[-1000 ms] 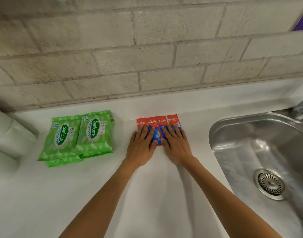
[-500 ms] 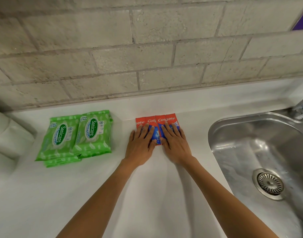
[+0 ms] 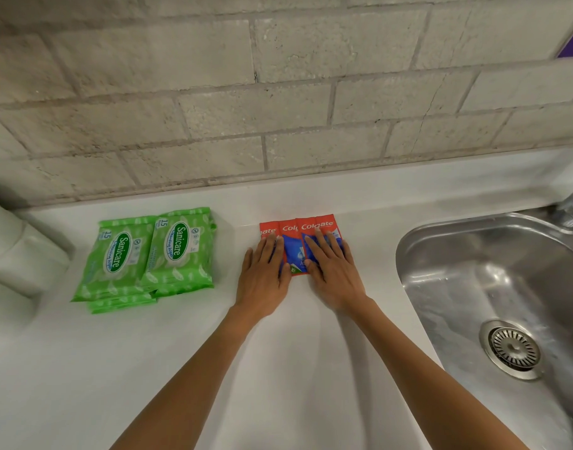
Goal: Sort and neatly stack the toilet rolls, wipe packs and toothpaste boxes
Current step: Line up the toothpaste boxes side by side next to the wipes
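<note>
Your hands have drawn a little apart since half a second ago: they lay thumb to thumb then, and now the blue face of one box shows between them. The toothpaste boxes (image 3: pixel 293 253) have not shifted. They lie flat on the white bench (image 3: pixel 294 368) in a row of four, long sides touching, red ends towards the brick wall (image 3: pixel 278 108).

Your left hand (image 3: pixel 262 277) lies flat on the left boxes, fingers straight and close together, gripping nothing. Your right hand (image 3: pixel 335 277) rests the same way on the right boxes (palm down, fingers slightly spread) and also holds nothing. The heels of both hands sit on the bench just in front of the row.

To the left, apart from the boxes, the green wipe packs (image 3: pixel 148 254) sit in two piles side by side, edges touching. A lower pack sticks out at the front of the left pile. Further left, at the edge of view, the white toilet rolls (image 3: pixel 18 251) stand against the wall; I cannot tell how many there are.

On your right is the steel sink (image 3: pixel 457 254), with its drain (image 3: pixel 514 349) towards the near side.
</note>
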`<action>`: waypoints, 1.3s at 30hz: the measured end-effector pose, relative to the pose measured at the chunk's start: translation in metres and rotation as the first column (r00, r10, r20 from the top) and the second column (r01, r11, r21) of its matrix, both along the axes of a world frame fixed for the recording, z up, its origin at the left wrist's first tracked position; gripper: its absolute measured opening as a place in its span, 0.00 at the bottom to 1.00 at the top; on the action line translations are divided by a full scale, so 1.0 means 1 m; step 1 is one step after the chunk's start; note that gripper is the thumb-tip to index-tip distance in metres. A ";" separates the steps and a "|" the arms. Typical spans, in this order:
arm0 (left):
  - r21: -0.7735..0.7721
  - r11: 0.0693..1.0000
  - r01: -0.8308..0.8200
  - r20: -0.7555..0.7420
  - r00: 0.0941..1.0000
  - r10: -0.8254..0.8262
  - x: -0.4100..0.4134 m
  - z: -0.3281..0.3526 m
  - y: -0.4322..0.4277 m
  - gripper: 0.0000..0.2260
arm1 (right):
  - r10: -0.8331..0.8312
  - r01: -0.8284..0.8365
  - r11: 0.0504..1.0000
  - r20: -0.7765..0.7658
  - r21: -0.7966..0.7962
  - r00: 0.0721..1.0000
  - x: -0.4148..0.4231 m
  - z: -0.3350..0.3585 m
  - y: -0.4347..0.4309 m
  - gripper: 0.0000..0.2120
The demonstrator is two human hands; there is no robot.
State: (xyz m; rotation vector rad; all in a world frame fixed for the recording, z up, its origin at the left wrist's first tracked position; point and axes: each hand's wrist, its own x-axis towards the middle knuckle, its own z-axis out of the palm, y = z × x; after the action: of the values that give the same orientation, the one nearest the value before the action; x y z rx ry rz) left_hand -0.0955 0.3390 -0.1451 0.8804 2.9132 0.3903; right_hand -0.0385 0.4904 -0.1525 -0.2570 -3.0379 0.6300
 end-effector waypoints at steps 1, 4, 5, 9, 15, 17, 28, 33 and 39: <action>0.000 1.000 -0.002 0.007 1.000 0.002 0.001 0.000 -0.001 0.26 | 0.007 -0.007 1.000 0.000 0.011 1.000 0.000 0.000 0.000 0.28; -0.011 1.000 -0.001 0.014 1.000 0.001 0.003 0.002 -0.002 0.27 | 0.030 -0.030 0.999 0.006 0.042 1.000 0.000 0.000 -0.001 0.35; -0.017 1.000 -0.001 0.015 1.000 0.002 0.003 0.002 -0.002 0.27 | 0.037 -0.038 0.998 0.012 0.057 0.999 0.000 -0.001 0.000 0.38; -0.028 1.000 -0.011 0.016 1.000 0.011 0.004 0.003 -0.002 0.27 | 0.034 -0.036 0.997 0.030 0.075 0.999 -0.002 -0.001 0.000 0.35; -0.043 0.999 -0.011 0.025 1.000 0.012 0.003 0.003 -0.001 0.27 | 0.034 -0.038 0.996 0.060 0.077 0.998 -0.002 0.000 -0.001 0.30; -0.051 0.999 -0.011 0.030 0.999 0.013 0.003 0.003 -0.001 0.27 | 0.033 -0.038 0.996 0.060 0.080 0.998 -0.002 0.000 -0.001 0.31; -0.043 0.999 -0.015 0.049 0.999 0.017 0.003 0.004 0.000 0.28 | 0.029 -0.035 0.996 0.062 0.088 0.998 -0.002 -0.001 -0.001 0.31; 0.009 0.999 -0.040 0.040 0.998 0.040 0.004 0.004 -0.002 0.28 | 0.030 -0.032 0.998 0.036 0.060 0.999 -0.001 -0.002 -0.001 0.39; 0.003 0.999 -0.041 0.038 0.998 0.041 0.004 0.003 -0.001 0.28 | 0.030 -0.034 0.997 0.058 0.072 0.998 -0.002 0.000 -0.001 0.34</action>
State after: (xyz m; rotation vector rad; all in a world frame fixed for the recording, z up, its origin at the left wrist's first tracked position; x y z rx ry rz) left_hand -0.0917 0.3378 -0.1423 0.8056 2.9005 0.4110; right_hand -0.0404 0.4893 -0.1528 -0.2276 -3.1174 0.5210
